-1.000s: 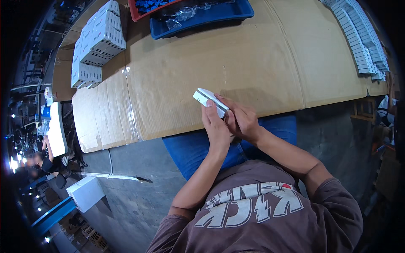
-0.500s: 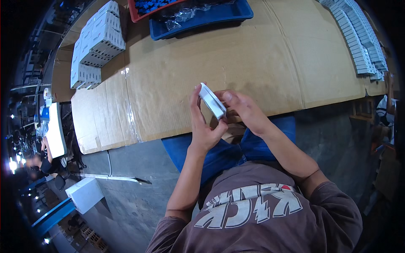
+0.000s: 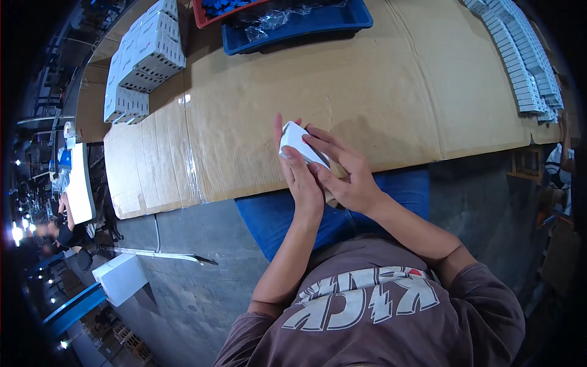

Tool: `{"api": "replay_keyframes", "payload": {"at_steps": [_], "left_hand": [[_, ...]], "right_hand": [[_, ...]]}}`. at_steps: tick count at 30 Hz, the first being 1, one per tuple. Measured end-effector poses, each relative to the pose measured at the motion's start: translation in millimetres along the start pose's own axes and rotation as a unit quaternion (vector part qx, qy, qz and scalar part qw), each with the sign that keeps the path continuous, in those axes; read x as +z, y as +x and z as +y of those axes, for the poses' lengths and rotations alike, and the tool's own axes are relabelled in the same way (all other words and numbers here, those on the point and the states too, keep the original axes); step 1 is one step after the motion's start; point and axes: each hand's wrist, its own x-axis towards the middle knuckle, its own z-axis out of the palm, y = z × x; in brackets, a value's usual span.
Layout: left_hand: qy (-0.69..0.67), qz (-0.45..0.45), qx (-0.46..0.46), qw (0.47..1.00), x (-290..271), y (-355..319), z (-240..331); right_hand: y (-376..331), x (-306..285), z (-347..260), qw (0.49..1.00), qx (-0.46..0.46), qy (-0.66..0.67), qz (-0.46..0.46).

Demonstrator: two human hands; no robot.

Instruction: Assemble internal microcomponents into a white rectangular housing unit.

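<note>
A small white carton (image 3: pixel 295 140) with a red mark is held between my hands above the table's near edge. My left hand (image 3: pixel 299 177) is closed round its left side, with the thumb along the near face. From the right, my right hand (image 3: pixel 351 177) grips the carton, fingers on its upper face and thumb at its lower end. The carton is tilted. Its underside and whatever is inside are hidden from view.
Brown cardboard covers the table (image 3: pixel 257 98). White boxes (image 3: pixel 143 55) are stacked at the far left, and rows of similar boxes (image 3: pixel 520 67) stand far right. At the back are a blue tray (image 3: pixel 293 38) with clear plastic and a red tray (image 3: pixel 199 17) of blue pieces.
The carton has turned so its broad marked face shows, where its narrow side showed before. My left thumb has come onto it, and my right fingers have moved over its face.
</note>
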Motion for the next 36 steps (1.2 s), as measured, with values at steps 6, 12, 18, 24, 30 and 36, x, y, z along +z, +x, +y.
{"api": "replay_keyframes", "payload": {"at_steps": [6, 12, 18, 24, 30, 36], "left_hand": [[0.008, -0.004, 0.049, 0.999, 1.7, -0.4, -1.4], [-0.029, 0.000, 0.071, 0.997, 0.2, -2.2, -11.8], [-0.102, -0.018, 0.040, 0.994, -2.1, -6.3, -15.3], [-0.055, 0.003, 0.043, 0.998, -5.2, -4.5, -11.8], [-0.042, -0.024, 0.071, 0.996, -7.0, 1.6, -1.2], [-0.054, -0.112, 0.089, 0.988, -2.4, -4.3, 2.4]], "right_hand": [[-8.6, 8.8, 0.5, 0.999, -0.049, -0.005, 0.015], [-14.8, 13.4, 1.3, 0.996, -0.078, -0.029, 0.030], [-18.5, 9.6, 7.9, 0.997, -0.072, -0.012, 0.028], [-12.8, 9.4, 1.6, 0.999, -0.029, 0.027, -0.010], [2.4, 14.1, 17.9, 0.890, 0.232, 0.380, 0.102], [-5.3, -3.4, 35.7, 0.739, 0.368, 0.562, -0.049]]}}
